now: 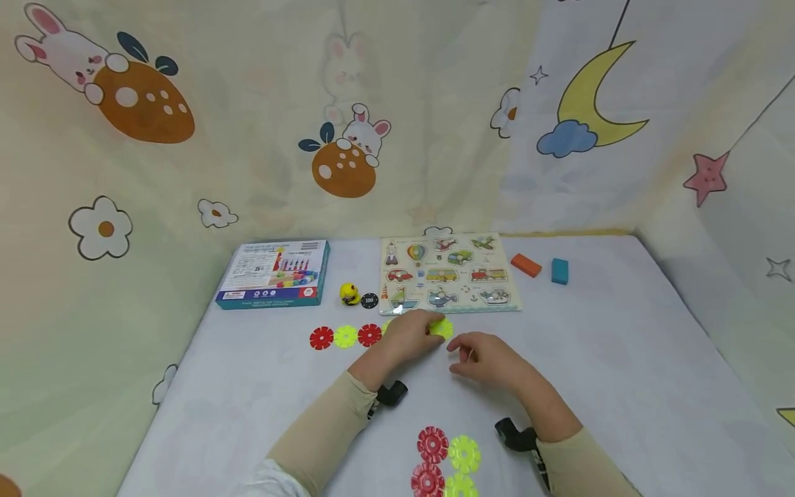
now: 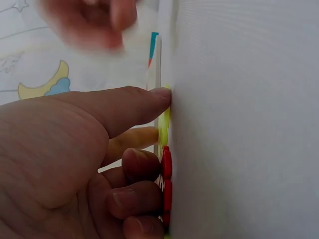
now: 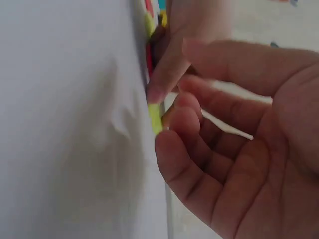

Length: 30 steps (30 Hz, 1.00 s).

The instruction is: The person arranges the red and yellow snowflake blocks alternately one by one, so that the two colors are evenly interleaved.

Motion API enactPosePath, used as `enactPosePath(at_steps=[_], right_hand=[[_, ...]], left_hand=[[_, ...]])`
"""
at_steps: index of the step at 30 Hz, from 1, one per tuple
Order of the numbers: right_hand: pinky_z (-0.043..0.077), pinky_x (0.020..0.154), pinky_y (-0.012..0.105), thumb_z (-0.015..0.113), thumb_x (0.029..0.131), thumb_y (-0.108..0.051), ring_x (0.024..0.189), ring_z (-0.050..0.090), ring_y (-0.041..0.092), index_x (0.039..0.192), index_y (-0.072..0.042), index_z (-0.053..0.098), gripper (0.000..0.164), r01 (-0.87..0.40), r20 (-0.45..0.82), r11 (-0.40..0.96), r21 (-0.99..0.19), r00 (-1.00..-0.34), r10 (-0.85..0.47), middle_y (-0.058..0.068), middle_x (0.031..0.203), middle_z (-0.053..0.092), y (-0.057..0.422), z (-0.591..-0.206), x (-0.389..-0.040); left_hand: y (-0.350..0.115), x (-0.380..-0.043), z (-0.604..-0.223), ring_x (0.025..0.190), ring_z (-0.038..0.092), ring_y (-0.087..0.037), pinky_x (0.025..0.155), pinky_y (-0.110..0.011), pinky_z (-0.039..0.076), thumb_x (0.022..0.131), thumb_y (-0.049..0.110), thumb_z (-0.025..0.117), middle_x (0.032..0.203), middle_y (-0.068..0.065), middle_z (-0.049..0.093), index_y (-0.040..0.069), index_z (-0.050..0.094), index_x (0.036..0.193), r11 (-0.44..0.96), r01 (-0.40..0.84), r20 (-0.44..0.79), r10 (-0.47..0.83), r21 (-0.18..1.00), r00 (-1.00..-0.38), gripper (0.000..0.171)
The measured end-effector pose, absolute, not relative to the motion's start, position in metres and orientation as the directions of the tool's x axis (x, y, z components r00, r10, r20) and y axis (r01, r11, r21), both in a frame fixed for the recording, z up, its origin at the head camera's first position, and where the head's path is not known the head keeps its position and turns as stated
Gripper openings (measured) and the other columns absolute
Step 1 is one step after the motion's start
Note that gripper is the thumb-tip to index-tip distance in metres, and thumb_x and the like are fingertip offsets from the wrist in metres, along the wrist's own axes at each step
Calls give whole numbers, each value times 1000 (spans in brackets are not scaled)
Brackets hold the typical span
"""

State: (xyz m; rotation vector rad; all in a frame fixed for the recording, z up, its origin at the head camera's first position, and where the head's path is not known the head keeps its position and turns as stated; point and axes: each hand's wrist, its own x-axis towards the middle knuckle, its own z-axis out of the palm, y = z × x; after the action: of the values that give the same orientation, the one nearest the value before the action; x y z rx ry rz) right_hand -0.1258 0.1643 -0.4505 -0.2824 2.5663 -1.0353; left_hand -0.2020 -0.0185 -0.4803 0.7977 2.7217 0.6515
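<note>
My left hand [image 1: 410,337] is at the right end of a row of flower-shaped plastic discs, thumb and forefinger at the edges of a yellow-green disc [image 1: 442,328]. In the left wrist view, the thumb [image 2: 137,102] meets that disc low on the tabletop, while the other fingers bend over red discs [image 2: 167,164]. Left of the hand, the row shows a red disc [image 1: 321,338], a yellow-green one [image 1: 345,337] and another red one [image 1: 369,335]; the hand covers its middle. Just to the right, my right hand [image 1: 491,359] hovers with loosely bent fingers, holding nothing.
Red discs [image 1: 433,444] and yellow-green discs [image 1: 464,453] lie near the front. Behind the row are a picture puzzle board [image 1: 450,276], a boxed set [image 1: 273,274], a small yellow toy [image 1: 350,294] and a black chip [image 1: 369,301]. Orange [image 1: 526,265] and blue blocks [image 1: 560,271] lie right of the board.
</note>
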Motion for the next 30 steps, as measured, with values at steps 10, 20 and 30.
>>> enactPosePath(at_steps=[10,20,30], right_hand=[[44,63,24,75,74,-47,71,47,3,105,-24,63,40,-253,-273,730,-636,-811,-518,-12,82,51,130,-458,-48],[41,59,22,79,68,-49,66,42,2,87,-21,61,38,-275,-242,786,-553,-850,-467,-11,83,41,111,-471,-34],[42,58,23,80,63,-55,67,43,6,86,-17,55,50,-201,-273,821,-534,-878,-393,-9,81,43,110,-471,-32]], left_hand=[[-22,-205,-477,83,50,-9,73,-27,43,87,34,67,106,6,62,18,58,130,752,446,-80,547,486,-834,47],[-21,-203,-483,75,49,-9,64,-25,40,86,34,68,89,10,58,18,59,129,740,440,-77,548,509,-833,47],[-20,-202,-487,79,50,-9,68,-26,41,85,35,68,97,10,60,18,59,129,740,442,-71,547,508,-834,47]])
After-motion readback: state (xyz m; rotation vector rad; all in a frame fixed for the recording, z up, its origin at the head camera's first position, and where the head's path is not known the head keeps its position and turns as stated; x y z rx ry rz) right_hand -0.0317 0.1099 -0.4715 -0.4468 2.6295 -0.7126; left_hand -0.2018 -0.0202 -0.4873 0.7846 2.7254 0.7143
